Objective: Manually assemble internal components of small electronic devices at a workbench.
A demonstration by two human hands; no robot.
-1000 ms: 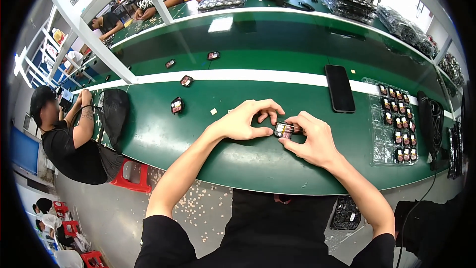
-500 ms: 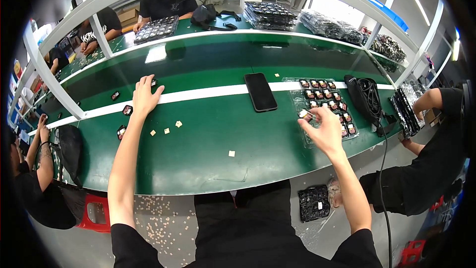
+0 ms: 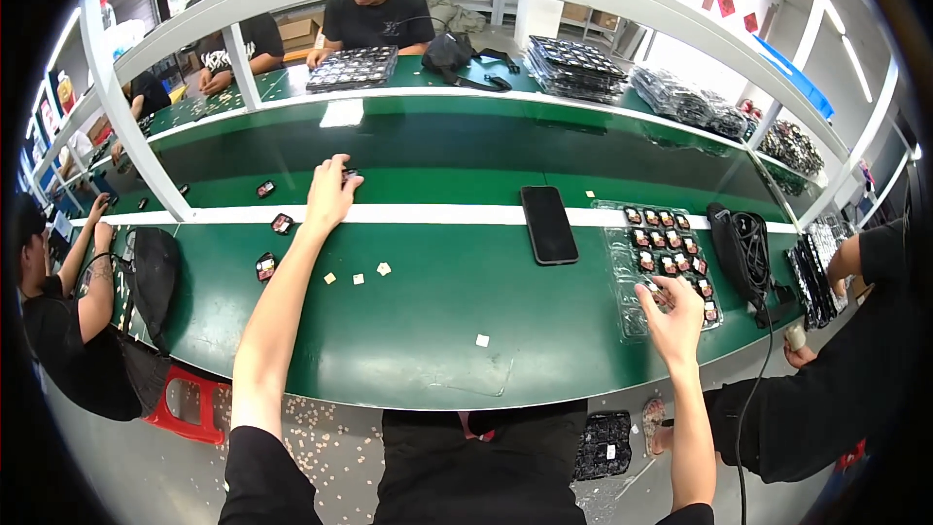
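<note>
My left hand (image 3: pixel 330 196) reaches over the far left of the green bench, thumb and forefinger closed around a small black part (image 3: pixel 352 175). My right hand (image 3: pixel 674 319) is over the left side of a clear plastic tray (image 3: pixel 632 328), its thumb and forefinger bent together in a pinch. What sits in that pinch is too small and covered to make out. Rows of small black parts with pale and red faces (image 3: pixel 669 239) fill much of the tray. Several more black parts, one of them (image 3: pixel 282 224) beside the white strip, lie left of my left forearm.
A black phone (image 3: pixel 550 226) lies mid-bench. Small cream squares (image 3: pixel 358 279) are scattered nearby. A black pouch with cable (image 3: pixel 741 258) lies right of the tray. A white frame rail (image 3: pixel 486 97) crosses behind. Co-workers sit across and at both sides; a red stool (image 3: pixel 190 408) stands left.
The whole view has shifted, so the bench appears lower and further right. My right hand has come slightly nearer over the tray. My left hand stays at about the same black part.
</note>
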